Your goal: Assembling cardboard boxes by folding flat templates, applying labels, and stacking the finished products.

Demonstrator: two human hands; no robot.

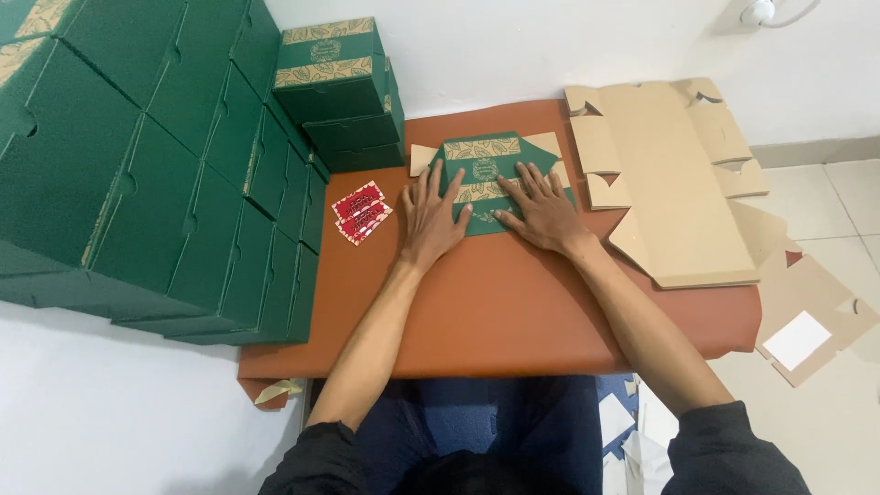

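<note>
A small desk (pixel 513 312) covered in a rust-brown sheet stands against a white wall (pixel 550 46), with pale floor tiles (pixel 852 192) showing to the right. The person sits at its near edge, both forearms stretched across the middle.

Toward the far edge, about centre, lies a flat green box blank (pixel 488 168) printed with tan leaf bands, its plain tan flaps poking out at either side. The left hand (pixel 431 213) lies flat on the blank's left part, fingers spread wide and straight, gripping nothing. The right hand (pixel 543 209) presses palm-down on the right part, fingers likewise fanned out, holding nothing.

Just left of the left hand, two small red cards (pixel 361 212) lie on the brown sheet, overlapping. At the far left corner sits a short stack of made-up green boxes (pixel 341 92). Beyond the left edge, a tall wall of the same green boxes (pixel 137 156) leans in and crowds that side.

Along the right edge a pile of unfolded tan blanks (pixel 674 183) lies plain side up, overhanging the desk slightly. More cardboard (pixel 807 321) rests on the floor past the right corner.

The near half of the desk between the arms is bare brown sheet. The sheet's near left corner is curled up, with a strip of tape (pixel 278 391) hanging there.
</note>
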